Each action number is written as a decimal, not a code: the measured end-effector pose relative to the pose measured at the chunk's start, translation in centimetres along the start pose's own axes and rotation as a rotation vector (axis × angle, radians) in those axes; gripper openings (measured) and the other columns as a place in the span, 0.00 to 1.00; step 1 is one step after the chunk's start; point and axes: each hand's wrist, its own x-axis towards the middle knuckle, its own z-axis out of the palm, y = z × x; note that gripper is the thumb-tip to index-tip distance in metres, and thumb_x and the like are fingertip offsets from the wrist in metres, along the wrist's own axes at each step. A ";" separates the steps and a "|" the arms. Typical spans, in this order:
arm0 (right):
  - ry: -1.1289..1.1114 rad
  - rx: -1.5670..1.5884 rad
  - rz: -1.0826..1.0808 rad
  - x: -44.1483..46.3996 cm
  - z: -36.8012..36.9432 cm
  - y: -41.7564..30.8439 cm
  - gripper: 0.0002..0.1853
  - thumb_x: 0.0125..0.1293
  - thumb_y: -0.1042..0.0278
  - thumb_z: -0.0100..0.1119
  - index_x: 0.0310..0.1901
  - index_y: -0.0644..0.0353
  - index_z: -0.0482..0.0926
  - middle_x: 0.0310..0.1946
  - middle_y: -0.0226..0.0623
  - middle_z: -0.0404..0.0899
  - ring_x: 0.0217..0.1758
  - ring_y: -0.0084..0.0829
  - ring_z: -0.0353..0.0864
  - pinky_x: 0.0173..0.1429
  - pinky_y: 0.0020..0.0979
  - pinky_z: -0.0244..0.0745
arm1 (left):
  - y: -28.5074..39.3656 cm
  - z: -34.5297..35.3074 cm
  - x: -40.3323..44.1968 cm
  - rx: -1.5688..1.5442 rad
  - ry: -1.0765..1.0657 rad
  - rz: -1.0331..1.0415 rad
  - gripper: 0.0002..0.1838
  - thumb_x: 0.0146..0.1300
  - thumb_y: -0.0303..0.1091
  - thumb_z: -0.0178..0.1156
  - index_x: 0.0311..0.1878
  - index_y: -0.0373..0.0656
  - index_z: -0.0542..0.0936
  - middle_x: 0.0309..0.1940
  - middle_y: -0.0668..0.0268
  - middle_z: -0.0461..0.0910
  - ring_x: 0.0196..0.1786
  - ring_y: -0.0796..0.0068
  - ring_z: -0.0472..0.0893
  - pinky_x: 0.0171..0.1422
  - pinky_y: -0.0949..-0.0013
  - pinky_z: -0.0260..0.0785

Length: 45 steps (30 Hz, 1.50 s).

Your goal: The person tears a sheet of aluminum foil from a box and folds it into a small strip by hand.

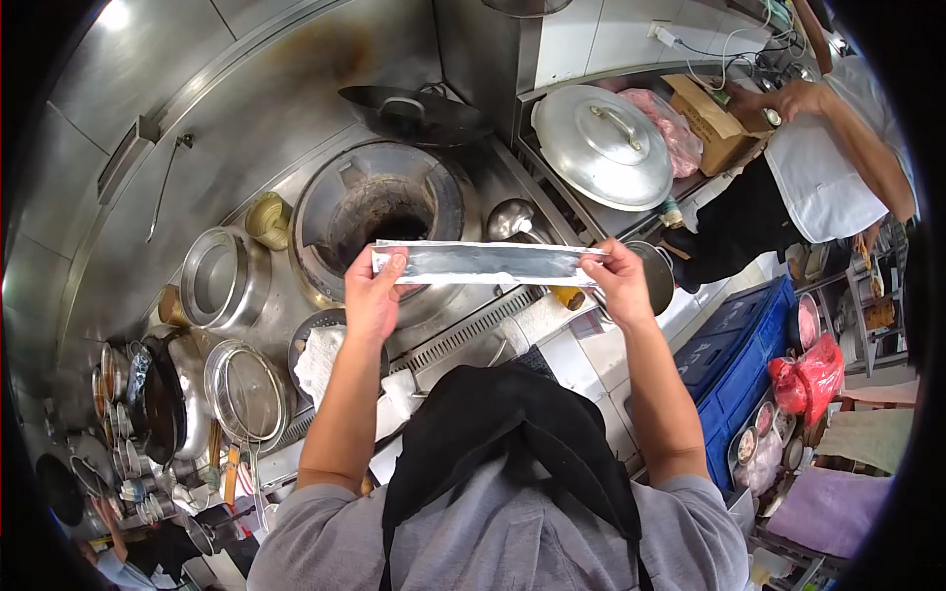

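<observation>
A long, flat, silvery strip with white edges [488, 263] is held level in front of my chest, like a folded foil sheet or packet. My left hand [372, 300] pinches its left end, thumb on top. At the other end, the thumb and fingers of my right hand [623, 284] are closed on it. Below and beyond the strip is a round wok burner [389, 192] with a dark opening, partly covered by the strip. A metal ladle [511, 219] rests just past the strip's right half.
A black wok [409, 116] sits behind the burner. To the right stand a large lidded pot [603, 148], a cardboard box [711, 133] and blue crates [729, 360]. Metal basins [225, 278] and a strainer [246, 392] are on the left. A co-worker [823, 163] stands at far right.
</observation>
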 end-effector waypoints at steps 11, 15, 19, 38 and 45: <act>-0.164 0.081 0.116 0.6 0.4 -3.4 0.07 0.68 0.73 0.65 0.42 0.58 0.76 0.31 0.24 0.78 0.29 0.14 0.74 0.28 0.20 0.69 | 4.2 -1.2 0.5 0.646 -0.096 0.000 0.06 0.71 0.30 0.63 0.42 0.38 0.77 0.30 0.66 0.83 0.28 0.82 0.80 0.29 0.77 0.73; -0.183 0.040 0.147 0.7 0.4 -3.2 0.07 0.66 0.72 0.67 0.40 0.58 0.77 0.28 0.23 0.77 0.27 0.14 0.73 0.26 0.20 0.65 | 4.2 -0.7 0.1 0.651 -0.097 0.030 0.06 0.71 0.29 0.63 0.42 0.38 0.77 0.30 0.66 0.83 0.27 0.82 0.80 0.29 0.77 0.72; -0.116 0.047 0.075 0.4 0.0 -3.0 0.05 0.65 0.77 0.66 0.36 0.59 0.78 0.27 0.25 0.78 0.25 0.13 0.70 0.26 0.19 0.61 | 4.6 -0.9 -0.3 0.759 -0.125 0.004 0.06 0.70 0.28 0.64 0.40 0.37 0.77 0.29 0.67 0.82 0.26 0.83 0.78 0.29 0.78 0.71; -0.291 0.407 -0.380 0.6 -0.6 -3.3 0.06 0.55 0.84 0.67 0.35 0.64 0.83 0.30 0.39 0.79 0.30 0.26 0.73 0.35 0.27 0.67 | 5.7 -2.1 -0.8 0.116 -0.381 0.325 0.06 0.57 0.15 0.64 0.38 0.31 0.82 0.36 0.53 0.83 0.31 0.72 0.81 0.32 0.73 0.74; -0.318 0.406 -0.319 -0.2 -0.8 -2.9 0.03 0.63 0.76 0.67 0.34 0.65 0.84 0.31 0.40 0.77 0.26 0.26 0.72 0.28 0.25 0.66 | 6.6 -2.6 -0.5 0.212 -0.426 0.217 0.03 0.63 0.20 0.62 0.39 0.32 0.82 0.38 0.54 0.82 0.34 0.69 0.82 0.38 0.71 0.76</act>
